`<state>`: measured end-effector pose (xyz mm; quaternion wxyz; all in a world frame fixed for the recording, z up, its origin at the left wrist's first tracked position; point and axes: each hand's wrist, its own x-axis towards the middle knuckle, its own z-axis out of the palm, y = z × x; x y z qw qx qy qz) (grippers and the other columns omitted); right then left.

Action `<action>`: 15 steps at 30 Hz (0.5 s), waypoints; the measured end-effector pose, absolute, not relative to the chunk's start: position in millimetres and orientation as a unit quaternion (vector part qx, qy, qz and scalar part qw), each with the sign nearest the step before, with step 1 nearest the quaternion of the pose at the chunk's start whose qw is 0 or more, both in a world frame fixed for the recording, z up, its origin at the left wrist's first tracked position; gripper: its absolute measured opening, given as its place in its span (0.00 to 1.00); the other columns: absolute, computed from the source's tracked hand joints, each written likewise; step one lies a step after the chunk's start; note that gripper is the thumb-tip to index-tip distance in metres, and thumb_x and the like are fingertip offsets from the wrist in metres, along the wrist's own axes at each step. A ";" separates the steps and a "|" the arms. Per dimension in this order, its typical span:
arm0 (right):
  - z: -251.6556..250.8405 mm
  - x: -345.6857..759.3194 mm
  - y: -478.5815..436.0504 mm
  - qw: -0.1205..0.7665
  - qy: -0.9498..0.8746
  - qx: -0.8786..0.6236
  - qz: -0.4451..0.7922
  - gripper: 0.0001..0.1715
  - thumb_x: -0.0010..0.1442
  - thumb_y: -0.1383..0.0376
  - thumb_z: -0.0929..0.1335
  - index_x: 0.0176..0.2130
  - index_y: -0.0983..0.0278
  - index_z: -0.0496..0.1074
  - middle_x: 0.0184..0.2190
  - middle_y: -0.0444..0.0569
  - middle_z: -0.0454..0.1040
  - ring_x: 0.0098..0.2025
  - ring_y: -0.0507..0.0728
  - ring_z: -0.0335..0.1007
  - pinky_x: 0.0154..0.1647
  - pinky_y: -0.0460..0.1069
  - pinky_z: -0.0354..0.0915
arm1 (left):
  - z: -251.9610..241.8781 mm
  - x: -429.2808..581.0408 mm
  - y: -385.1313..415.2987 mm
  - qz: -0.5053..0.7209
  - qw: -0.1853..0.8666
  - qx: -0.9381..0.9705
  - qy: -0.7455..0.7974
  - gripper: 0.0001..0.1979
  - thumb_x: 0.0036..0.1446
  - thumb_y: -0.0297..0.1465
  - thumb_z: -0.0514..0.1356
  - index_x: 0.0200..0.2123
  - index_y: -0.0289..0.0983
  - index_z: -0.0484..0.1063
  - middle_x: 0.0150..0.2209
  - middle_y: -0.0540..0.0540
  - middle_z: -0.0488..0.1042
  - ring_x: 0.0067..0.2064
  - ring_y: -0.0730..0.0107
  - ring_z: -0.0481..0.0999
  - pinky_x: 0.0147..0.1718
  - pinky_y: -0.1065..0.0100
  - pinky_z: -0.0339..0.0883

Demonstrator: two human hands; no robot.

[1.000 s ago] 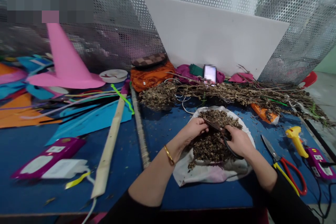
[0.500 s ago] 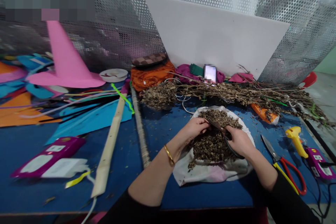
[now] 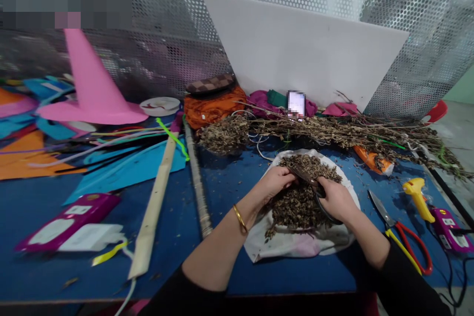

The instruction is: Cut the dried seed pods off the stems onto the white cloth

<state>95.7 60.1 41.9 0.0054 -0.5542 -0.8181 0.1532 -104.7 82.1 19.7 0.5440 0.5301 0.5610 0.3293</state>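
Over a white cloth (image 3: 261,244) heaped with dried brown plant bits (image 3: 296,212), both my hands work close together. My right hand (image 3: 335,200) is closed round the dark handles of a pair of scissors (image 3: 304,175), whose blades point left toward my other hand. At the blade tips, my left hand (image 3: 277,181) is closed in a pinch, a gold bangle on its wrist. What lies between those fingers is too small and dark to make out.
Red-and-yellow handled scissors (image 3: 405,242), a yellow glue gun (image 3: 417,197) and a purple power strip (image 3: 448,227) lie right. Dried stalks (image 3: 333,131) stretch behind the cloth. Left are a wooden stick (image 3: 153,212), a wrapped rod (image 3: 196,177), another power strip (image 3: 83,210) and a pink cone hat (image 3: 91,81).
Almost nothing differs. The scissor blades and my hands have shifted very slightly over the heap; the surrounding things stay put.
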 end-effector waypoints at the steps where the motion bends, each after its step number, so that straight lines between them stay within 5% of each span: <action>1: 41.9 96.1 60.6 0.002 -0.818 -0.553 0.158 0.15 0.56 0.65 0.62 0.45 0.61 0.65 0.39 0.49 0.74 0.40 0.56 0.70 0.34 0.45 0.53 | 18.7 -105.1 82.3 0.332 0.542 0.531 0.560 0.12 0.44 0.37 0.58 0.21 0.33 0.72 0.13 0.55 0.58 0.18 0.80 0.53 0.19 0.73 0.43; 15: 37.8 95.8 60.6 0.002 -0.822 -0.551 0.145 0.16 0.57 0.63 0.62 0.47 0.61 0.63 0.41 0.51 0.73 0.40 0.56 0.69 0.36 0.46 0.54 | 17.2 -104.9 83.5 0.309 0.550 0.536 0.561 0.14 0.44 0.39 0.59 0.21 0.32 0.72 0.13 0.55 0.59 0.17 0.79 0.53 0.19 0.73 0.43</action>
